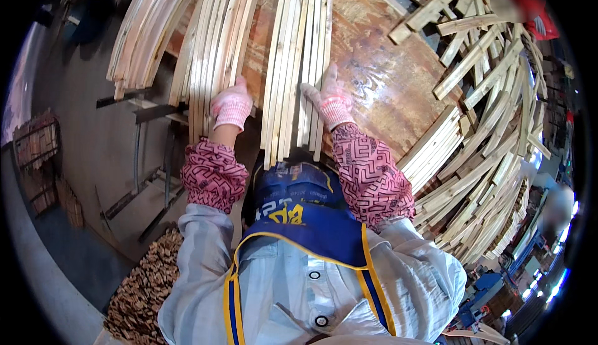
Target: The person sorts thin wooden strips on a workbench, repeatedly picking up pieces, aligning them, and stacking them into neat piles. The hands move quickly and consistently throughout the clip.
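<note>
Long pale wooden strips lie side by side on a worn brown tabletop (386, 83), their near ends toward me. My left hand (232, 105), in a pinkish-white knit glove, is closed over the right edge of the left-centre bunch of strips (208, 46); its fingertips are partly hidden. Between my hands lies a narrower bunch of strips (283, 65), with some near ends overhanging the table edge. Against the right side of a neighbouring group of strips (309, 121) rests my right hand (331, 101), gloved alike, thumb spread across the strips and fingers extended.
Another bundle of strips (146, 33) lies at the far left. A large jumbled heap of wood pieces (486, 127) covers the right side, beside a neat stack of strips (436, 142). Below left are a metal frame (152, 183) and piled short offcuts (146, 283).
</note>
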### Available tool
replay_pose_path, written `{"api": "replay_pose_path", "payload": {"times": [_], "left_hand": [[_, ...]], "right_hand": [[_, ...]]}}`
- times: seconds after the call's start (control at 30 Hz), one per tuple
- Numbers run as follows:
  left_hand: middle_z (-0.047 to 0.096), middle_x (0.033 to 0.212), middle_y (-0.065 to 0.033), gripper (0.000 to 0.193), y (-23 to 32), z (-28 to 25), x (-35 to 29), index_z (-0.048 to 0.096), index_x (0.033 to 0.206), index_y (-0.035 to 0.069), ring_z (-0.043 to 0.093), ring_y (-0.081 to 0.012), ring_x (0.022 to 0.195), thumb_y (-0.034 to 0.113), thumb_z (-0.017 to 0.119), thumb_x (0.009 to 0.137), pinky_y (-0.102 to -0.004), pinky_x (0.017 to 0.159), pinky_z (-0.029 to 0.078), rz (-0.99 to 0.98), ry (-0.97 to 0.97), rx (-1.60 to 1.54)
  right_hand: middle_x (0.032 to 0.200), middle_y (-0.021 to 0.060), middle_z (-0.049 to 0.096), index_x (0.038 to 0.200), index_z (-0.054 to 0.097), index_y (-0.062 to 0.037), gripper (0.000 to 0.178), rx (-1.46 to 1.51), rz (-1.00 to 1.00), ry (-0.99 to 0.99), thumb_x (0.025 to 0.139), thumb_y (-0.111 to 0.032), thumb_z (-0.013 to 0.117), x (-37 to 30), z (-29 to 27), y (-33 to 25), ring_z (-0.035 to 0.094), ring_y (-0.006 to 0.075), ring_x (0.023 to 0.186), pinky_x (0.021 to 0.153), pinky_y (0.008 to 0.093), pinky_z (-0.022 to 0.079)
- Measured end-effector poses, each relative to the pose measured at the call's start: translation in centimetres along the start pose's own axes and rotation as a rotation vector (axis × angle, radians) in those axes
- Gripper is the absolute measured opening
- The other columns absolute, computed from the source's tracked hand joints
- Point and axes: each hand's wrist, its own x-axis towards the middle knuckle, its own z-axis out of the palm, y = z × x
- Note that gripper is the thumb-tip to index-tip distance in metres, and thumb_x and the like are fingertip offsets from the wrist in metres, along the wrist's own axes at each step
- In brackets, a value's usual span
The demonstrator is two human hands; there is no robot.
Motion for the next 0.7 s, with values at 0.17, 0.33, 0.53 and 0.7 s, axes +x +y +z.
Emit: {"api": "replay_pose_path", "payload": {"times": [0.17, 0.33, 0.53, 0.7], "left_hand": [[0.057, 0.134, -0.0096, 0.057, -0.1, 3.0, -2.8, 0.043, 0.141, 0.019, 0.056, -0.0352, 0.12, 0.054, 0.04, 0.096, -0.0444, 0.093, 0.048, 0.249, 0.086, -0.241], [0.058, 0.129, -0.0215, 0.063, -1.1, 14.5, 1.4, 0.026, 0.153, 0.021, 0.057, -0.0322, 0.118, 0.044, 0.046, 0.098, -0.0334, 0.1, 0.04, 0.447, 0.027, -0.934], [0.056, 0.135, -0.014, 0.06, -3.2, 16.8, -0.5, 0.027, 0.152, 0.012, 0.05, -0.0177, 0.123, 0.021, 0.051, 0.098, -0.0271, 0.104, 0.036, 0.634, -0.174, -1.155], [0.045, 0.144, -0.0088, 0.06, -4.5, 16.4, -2.0, 0.026, 0.152, 0.01, 0.039, -0.0158, 0.132, 0.021, 0.052, 0.099, -0.0267, 0.11, 0.028, 0.71, -0.217, -1.201]], "right_hand": [[0.138, 0.0259, 0.046, 0.151, 0.014, -0.0044, 0.124, 0.032, 0.078, 0.045, 0.064, -0.067, 0.076, 1.5, 2.2, 0.7, 0.055, 0.0362, 0.122, 0.096, 0.0417, 0.049], [0.138, 0.0279, 0.044, 0.148, 0.023, -0.0017, 0.113, 0.061, 0.086, -0.07, 0.068, -0.062, 0.076, 0.7, 2.3, 0.1, 0.052, 0.0386, 0.124, 0.099, 0.0437, 0.047], [0.121, 0.0275, 0.059, 0.144, 0.035, -0.0033, 0.088, 0.184, -0.094, -0.1, 0.078, -0.049, 0.07, -4.9, 5.5, 5.0, 0.057, 0.0384, 0.117, 0.099, 0.0427, 0.045], [0.125, 0.0245, 0.06, 0.143, 0.041, -0.0089, 0.068, 0.733, -0.254, -0.156, 0.086, -0.037, 0.065, -3.8, 12.0, 11.5, 0.056, 0.0377, 0.118, 0.103, 0.0405, 0.042]]}}
